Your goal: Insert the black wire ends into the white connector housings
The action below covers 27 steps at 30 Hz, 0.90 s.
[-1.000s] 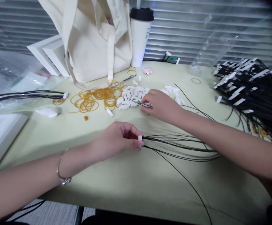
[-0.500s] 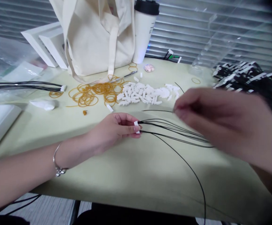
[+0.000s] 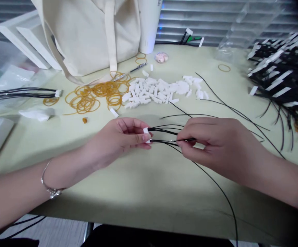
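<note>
Between thumb and fingers, my left hand [image 3: 123,137] holds a small white connector housing [image 3: 146,134]. Several thin black wires [image 3: 164,129] run out of its right side toward my other hand. My right hand [image 3: 210,144] pinches a black wire [image 3: 182,140] whose small metal tip points left at the housing, a short gap away from it. One long black wire [image 3: 217,183] curves from the housing down over the table's front edge. Other loose black wires [image 3: 231,108] lie behind my right hand.
Beyond my hands lie a heap of white connector housings [image 3: 149,91], tangled yellow rubber bands [image 3: 87,99] and a pen [image 3: 131,71]. Bundled black wires with white ends [image 3: 282,75] are piled at right. A canvas bag [image 3: 87,41] and a white tumbler [image 3: 149,27] stand at the back.
My right hand has come left and down, bringing a metal-tipped wire close to the housing. My left hand keeps its hold. The view has tilted slightly downward.
</note>
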### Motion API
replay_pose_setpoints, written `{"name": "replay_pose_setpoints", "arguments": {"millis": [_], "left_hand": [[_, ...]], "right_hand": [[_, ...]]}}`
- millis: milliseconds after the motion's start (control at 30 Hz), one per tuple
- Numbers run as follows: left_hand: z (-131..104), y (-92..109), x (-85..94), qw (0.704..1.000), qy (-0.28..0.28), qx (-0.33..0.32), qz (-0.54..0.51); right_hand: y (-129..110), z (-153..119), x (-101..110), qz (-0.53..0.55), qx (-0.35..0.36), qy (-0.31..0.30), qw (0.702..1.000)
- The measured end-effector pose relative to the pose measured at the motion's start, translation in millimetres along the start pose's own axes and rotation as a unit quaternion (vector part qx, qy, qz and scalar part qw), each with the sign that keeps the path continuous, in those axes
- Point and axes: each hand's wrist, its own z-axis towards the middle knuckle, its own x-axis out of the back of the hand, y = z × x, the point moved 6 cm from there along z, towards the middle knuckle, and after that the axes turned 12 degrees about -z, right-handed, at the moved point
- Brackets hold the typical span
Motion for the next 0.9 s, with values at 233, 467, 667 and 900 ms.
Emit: {"name": "replay_pose_setpoints", "arguments": {"millis": [233, 467, 667, 900], "left_hand": [[-0.7, 1.0, -0.8, 1.0, 0.012, 0.0, 0.019], [-0.6, 0.4, -0.8, 1.0, 0.009, 0.003, 0.029], [-0.4, -0.3, -0.4, 1.0, 0.006, 0.007, 0.023], [0.3, 0.9, -3.1, 1.0, -0.004, 0.006, 0.013]], "right_hand": [[-1.5, 2.9, 0.0, 0.016, -0.012, -0.03, 0.999], [-5.4, 8.2, -5.1, -0.005, 0.028, 0.01, 1.0], [-16.7, 7.9, -10.8, -0.018, 0.093, 0.05, 0.994], [-17.3, 12.8, -17.9, 0.004, 0.091, 0.095, 0.991]]}}
